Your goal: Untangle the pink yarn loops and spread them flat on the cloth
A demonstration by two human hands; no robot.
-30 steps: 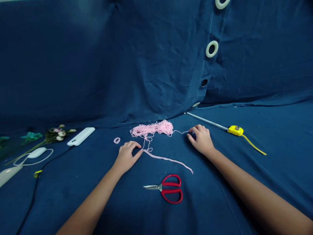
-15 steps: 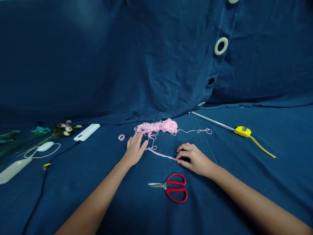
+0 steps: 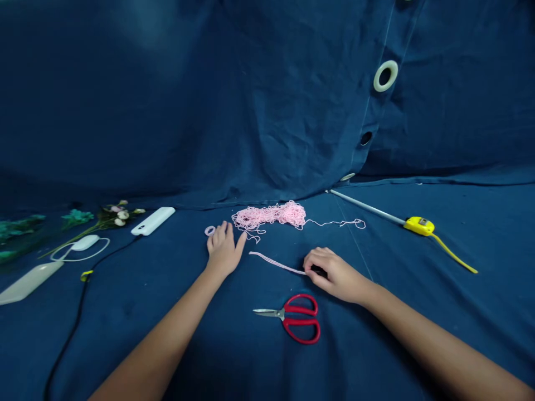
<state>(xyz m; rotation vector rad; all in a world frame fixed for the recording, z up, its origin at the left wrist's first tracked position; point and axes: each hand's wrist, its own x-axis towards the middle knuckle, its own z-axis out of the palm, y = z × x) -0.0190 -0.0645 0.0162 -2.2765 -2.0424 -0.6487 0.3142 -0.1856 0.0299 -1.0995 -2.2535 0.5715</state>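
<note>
A tangled bundle of pink yarn point(image 3: 270, 215) lies near the foot of the upright blue cloth, with one loose tail trailing right. My left hand point(image 3: 223, 250) rests flat on the cloth with fingers spread, just left of a few loose yarn loops. Its fingertips are close beside a small pink ring of yarn point(image 3: 209, 230); I cannot tell whether they touch. My right hand point(image 3: 334, 273) pinches one end of several short pink yarn strands point(image 3: 276, 263), which stretch left across the cloth. Red-handled scissors point(image 3: 288, 317) lie in front, blades pointing left.
At right lie a yellow tape measure point(image 3: 419, 225) and a grey rod point(image 3: 368, 206). On the left are a white device point(image 3: 152, 221) with a black cable point(image 3: 69, 334), artificial flowers point(image 3: 119, 214) and a white paddle-shaped object point(image 3: 31, 282). A blue curtain point(image 3: 251, 111) hangs behind.
My left hand has shifted left, away from the strands and towards the yarn ring. The strands' left end now lies apart from the loops by the bundle. My right hand has closed on their other end.
</note>
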